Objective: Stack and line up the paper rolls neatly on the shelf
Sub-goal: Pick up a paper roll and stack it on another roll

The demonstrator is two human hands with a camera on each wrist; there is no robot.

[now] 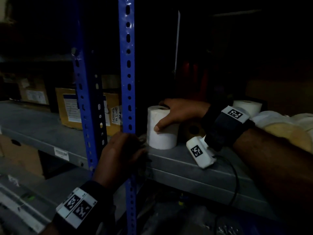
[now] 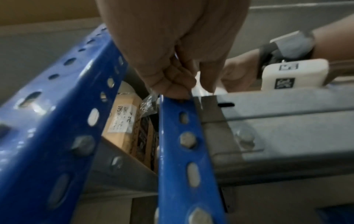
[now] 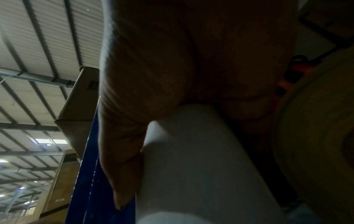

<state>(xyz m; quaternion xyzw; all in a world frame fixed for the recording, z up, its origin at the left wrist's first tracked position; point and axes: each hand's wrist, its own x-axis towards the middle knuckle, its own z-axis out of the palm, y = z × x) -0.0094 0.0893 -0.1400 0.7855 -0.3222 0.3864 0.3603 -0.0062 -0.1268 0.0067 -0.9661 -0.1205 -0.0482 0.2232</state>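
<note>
A white paper roll (image 1: pixel 160 133) stands upright on the grey metal shelf (image 1: pixel 186 165), just right of the blue upright post (image 1: pixel 128 65). My right hand (image 1: pixel 176 114) grips it from the right, thumb on its front side and fingers curled over its top. From the right wrist the same roll (image 3: pixel 201 166) shows under the palm (image 3: pixel 172 68). A second white roll (image 1: pixel 247 107) stands further back on the right. A brownish roll (image 1: pixel 193 131) lies behind my right wrist. My left hand (image 1: pixel 120 155) holds the blue post (image 2: pixel 184 144) at shelf level, fingers (image 2: pixel 172 84) curled round its edge.
Labelled cardboard boxes (image 1: pixel 67 107) fill the neighbouring shelf bay on the left. Pale plastic-wrapped bundles (image 1: pixel 288 129) crowd the right end of the shelf. A second blue post (image 1: pixel 88 116) stands left of the first. The back of the shelf is too dark to read.
</note>
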